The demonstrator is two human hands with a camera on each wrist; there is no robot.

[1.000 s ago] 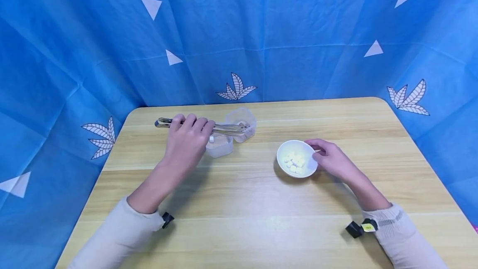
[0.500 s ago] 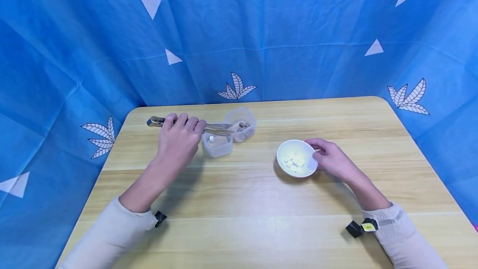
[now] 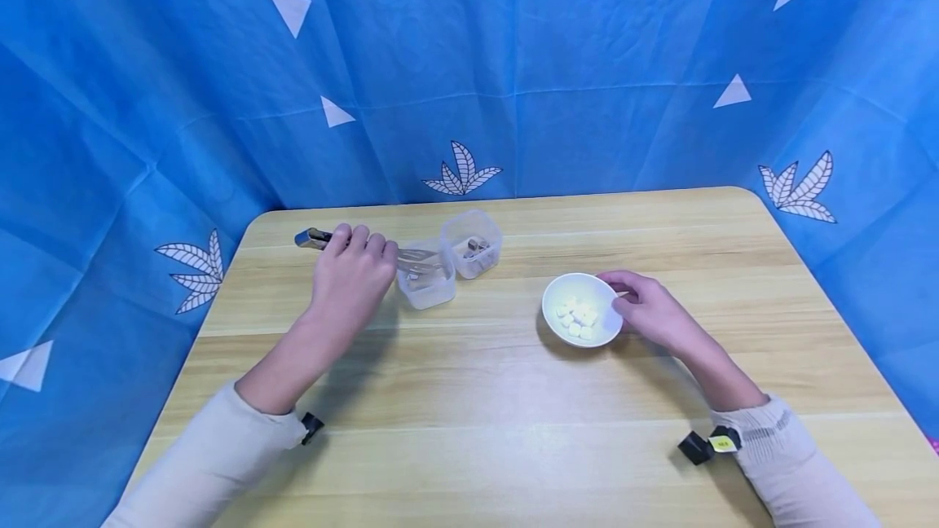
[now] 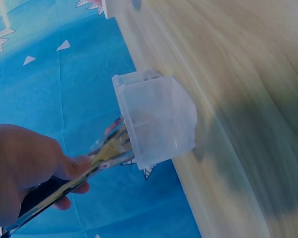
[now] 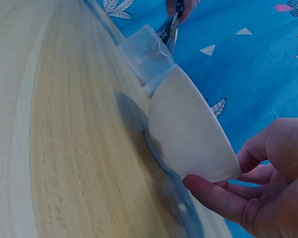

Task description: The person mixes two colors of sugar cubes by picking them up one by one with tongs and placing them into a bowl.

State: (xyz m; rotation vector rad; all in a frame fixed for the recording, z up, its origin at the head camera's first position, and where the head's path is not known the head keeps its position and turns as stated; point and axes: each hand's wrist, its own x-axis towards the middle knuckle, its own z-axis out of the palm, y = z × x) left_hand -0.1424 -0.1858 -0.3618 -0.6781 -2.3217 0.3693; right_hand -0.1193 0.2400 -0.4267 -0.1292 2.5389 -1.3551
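Blue cloth (image 3: pixel 587 23) with white triangles (image 3: pixel 291 11) and leaf prints (image 3: pixel 464 161) hung behind a wood-grain surface (image 3: pixel 484 381) with 2 rounded far corners and glare (image 3: pixel 543 451)

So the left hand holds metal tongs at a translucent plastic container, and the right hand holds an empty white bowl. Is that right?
Not quite: the white bowl isn't empty. The head view shows small white pieces in it. The rest stands: the left hand holds metal tongs at a translucent plastic container, and the right hand holds the bowl.
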